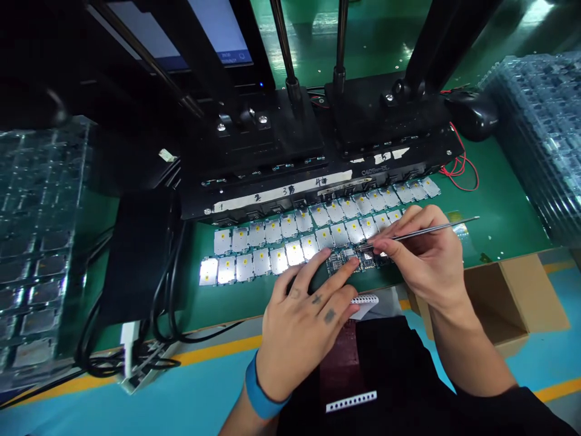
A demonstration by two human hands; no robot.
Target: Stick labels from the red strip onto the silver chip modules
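The person is leaning over a green table [503,212], both hands working close together at its near edge. The left hand [313,315], a blue band [262,387] circling its wrist, is lying palm down with two fingers stretching out onto a few dark circuit boards [336,261]. Its lower fingers are curling in, and a white dotted strip [365,300] is poking out beside them; I cannot tell whether they are pinching it. The right hand [424,254] is pinching thin metal tweezers [438,229] between thumb and fingers, the tip pointing left and reaching the dark boards just beside the left fingertips.

Those dark boards are lying at the near side of two slanting rows of silver boards [262,261], many showing a small yellow dot. Right behind the rows a long black machine [272,142] is standing, with white tape [295,186] carrying handwritten marks along its front. A screen [227,36] is glowing behind it on the left. Clear plastic trays are stacking up on both sides, one pile at the left [40,242] and one at the right [544,121]. A black mouse [472,115] is sitting near some looping red wire [454,171]. An open cardboard box [535,293] is standing below the table edge on the right, and another dotted strip [351,401] is lying over the person's dark clothing.
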